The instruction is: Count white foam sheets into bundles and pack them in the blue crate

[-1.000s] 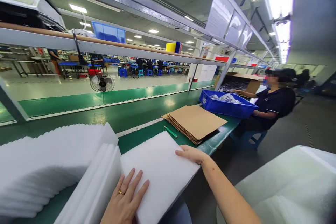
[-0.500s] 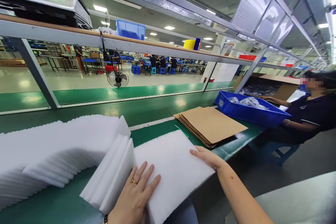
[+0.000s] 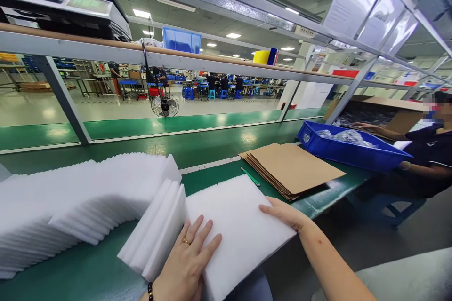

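Note:
A white foam sheet (image 3: 243, 225) lies in front of me, tilted, its near right corner reaching past the table edge. My right hand (image 3: 284, 214) grips its right edge, thumb on top and the other fingers hidden underneath. Flat on the sheet's left side rests my left hand (image 3: 192, 256), fingers spread; its thumb is out of sight. Just left of that hand, several foam sheets (image 3: 153, 230) lean together on edge. Farther left runs a long row of white foam sheets (image 3: 95, 193), standing tilted against one another.
Brown cardboard sheets (image 3: 293, 167) are stacked beyond the foam, beside a green pen-like tool (image 3: 250, 177). A blue bin (image 3: 353, 146) with clear plastic bags stands at the right, where a co-worker (image 3: 431, 150) sits. Overhead, a shelf (image 3: 212, 62) carries a scale (image 3: 67, 7).
The whole view has shifted slightly, so things appear a little farther right. Both hands keep their places on the foam sheet. The co-worker's arms have barely moved.

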Motion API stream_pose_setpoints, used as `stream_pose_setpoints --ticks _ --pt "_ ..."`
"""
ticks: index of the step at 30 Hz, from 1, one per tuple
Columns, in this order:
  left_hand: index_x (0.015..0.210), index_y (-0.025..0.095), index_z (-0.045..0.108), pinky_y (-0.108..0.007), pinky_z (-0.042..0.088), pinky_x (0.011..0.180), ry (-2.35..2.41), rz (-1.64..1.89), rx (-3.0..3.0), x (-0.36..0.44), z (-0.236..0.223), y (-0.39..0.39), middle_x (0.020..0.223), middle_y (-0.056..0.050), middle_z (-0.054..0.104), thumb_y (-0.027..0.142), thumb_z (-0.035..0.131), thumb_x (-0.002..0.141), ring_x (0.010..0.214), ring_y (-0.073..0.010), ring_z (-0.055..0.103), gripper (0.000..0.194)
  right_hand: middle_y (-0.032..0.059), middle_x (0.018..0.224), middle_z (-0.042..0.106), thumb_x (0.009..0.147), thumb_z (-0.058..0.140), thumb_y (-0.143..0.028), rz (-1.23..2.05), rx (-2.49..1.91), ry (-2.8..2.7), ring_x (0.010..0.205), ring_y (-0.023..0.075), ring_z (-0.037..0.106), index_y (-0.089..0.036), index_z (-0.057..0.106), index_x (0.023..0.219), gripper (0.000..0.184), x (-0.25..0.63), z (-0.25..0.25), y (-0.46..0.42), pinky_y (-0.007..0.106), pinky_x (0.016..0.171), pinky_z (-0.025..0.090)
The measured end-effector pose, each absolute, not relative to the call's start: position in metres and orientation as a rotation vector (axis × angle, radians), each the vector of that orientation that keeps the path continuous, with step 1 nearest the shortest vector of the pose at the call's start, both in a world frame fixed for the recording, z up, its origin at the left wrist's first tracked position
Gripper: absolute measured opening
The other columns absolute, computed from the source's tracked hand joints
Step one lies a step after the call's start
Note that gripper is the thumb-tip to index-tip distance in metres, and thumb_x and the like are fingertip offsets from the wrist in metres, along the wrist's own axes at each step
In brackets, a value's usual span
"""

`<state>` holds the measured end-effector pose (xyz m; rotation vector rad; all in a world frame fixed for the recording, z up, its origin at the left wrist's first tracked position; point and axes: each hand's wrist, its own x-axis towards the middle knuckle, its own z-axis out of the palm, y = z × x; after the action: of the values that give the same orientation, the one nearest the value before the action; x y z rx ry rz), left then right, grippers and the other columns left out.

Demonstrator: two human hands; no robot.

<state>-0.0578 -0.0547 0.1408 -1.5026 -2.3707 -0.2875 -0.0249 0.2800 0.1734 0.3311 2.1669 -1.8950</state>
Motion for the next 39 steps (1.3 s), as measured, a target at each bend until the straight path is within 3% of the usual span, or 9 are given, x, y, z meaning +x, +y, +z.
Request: stream_pose_setpoints --ticks 9,11,14,16,19,20,25,31,39 --pt "0.135 0.027 0.026 -0.056 0.018 0.103 -2.430 -0.296 -1.520 -0.057 0.143 -0.055 0.144 -0.005 0.026 0.002 0.045 0.048 0.134 -0.0291 0.010 0.093 0.0134 0.119 0.054 0.071 0.062 -0.048 -1.839 0.400 2.263 0.101 0.0282 0.056 -0.016 0.039 0.127 0.068 -0.023 0.170 0.288 0.039 0.086 0.046" --pt "0.135 0.028 0.026 -0.055 0.017 0.103 -2.459 -0.298 -1.519 -0.057 0.145 -0.054 0.144 -0.004 0.025 0.002 0.045 0.049 0.134 -0.0290 0.010 0.092 0.0113 0.133 0.042 0.070 0.063 -0.048 -1.772 0.439 2.391 0.114 0.0291 0.046 -0.021 0.031 0.133 0.076 -0.023 0.172 0.289 0.040 0.095 0.038" --pt "0.135 0.029 0.025 -0.055 0.016 0.104 -2.488 -0.311 -1.519 -0.056 0.146 -0.054 0.144 -0.004 0.025 0.002 0.045 0.049 0.134 -0.0284 0.009 0.092 0.0038 0.145 0.019 0.073 0.060 -0.044 -1.475 0.370 2.779 0.130 0.0257 0.023 -0.028 0.014 0.140 0.083 -0.023 0.173 0.287 0.038 0.107 0.017" --pt "0.135 0.029 0.025 -0.055 0.014 0.104 -2.499 -0.322 -1.525 -0.056 0.146 -0.054 0.144 -0.003 0.024 0.001 0.045 0.048 0.134 -0.0282 0.008 0.093 0.0015 0.146 0.011 0.076 0.055 -0.043 -1.199 0.287 2.967 0.132 0.0248 0.015 -0.029 0.024 0.138 0.071 -0.023 0.175 0.283 0.038 0.109 0.011" --pt "0.135 0.029 0.024 -0.055 0.012 0.105 -2.514 -0.336 -1.529 -0.055 0.146 -0.054 0.145 -0.003 0.023 0.002 0.045 0.047 0.134 -0.0285 0.007 0.095 -0.0020 0.146 0.005 0.081 0.044 -0.044 -0.955 0.257 3.034 0.132 0.0264 0.017 -0.026 0.057 0.114 0.039 -0.024 0.178 0.273 0.036 0.107 0.016" --pt "0.135 0.029 0.024 -0.055 0.012 0.105 -2.518 -0.340 -1.530 -0.055 0.146 -0.054 0.145 -0.003 0.023 0.002 0.045 0.047 0.134 -0.0284 0.007 0.095 -0.0030 0.146 0.005 0.083 0.040 -0.046 -0.904 0.238 3.037 0.130 0.0270 0.020 -0.024 0.063 0.102 0.037 -0.024 0.181 0.269 0.035 0.105 0.020" --pt "0.135 0.029 0.025 -0.054 0.009 0.105 -2.548 -0.348 -1.539 -0.056 0.147 -0.053 0.145 -0.003 0.023 0.002 0.046 0.046 0.134 -0.0284 0.007 0.095 -0.0015 0.147 0.005 0.079 0.034 -0.062 -0.590 0.142 3.034 0.117 0.0308 0.039 -0.018 0.061 0.066 0.053 -0.025 0.195 0.251 0.038 0.090 0.037" --pt "0.135 0.030 0.022 -0.052 0.005 0.106 -2.533 -0.357 -1.523 -0.056 0.144 -0.055 0.145 -0.001 0.020 0.003 0.046 0.046 0.134 -0.0263 0.001 0.096 -0.0015 0.147 0.006 0.064 0.043 -0.076 -0.390 0.198 2.983 0.121 0.0348 0.028 -0.025 0.069 0.077 0.058 -0.029 0.204 0.240 0.042 0.087 0.036" --pt "0.136 0.030 0.020 -0.052 0.004 0.106 -2.514 -0.354 -1.530 -0.057 0.142 -0.054 0.146 -0.002 0.019 0.003 0.047 0.046 0.134 -0.0269 -0.002 0.098 -0.0030 0.147 0.004 0.070 0.038 -0.073 -0.389 0.235 2.987 0.122 0.0334 0.026 -0.027 0.070 0.081 0.056 -0.026 0.202 0.243 0.041 0.092 0.032"
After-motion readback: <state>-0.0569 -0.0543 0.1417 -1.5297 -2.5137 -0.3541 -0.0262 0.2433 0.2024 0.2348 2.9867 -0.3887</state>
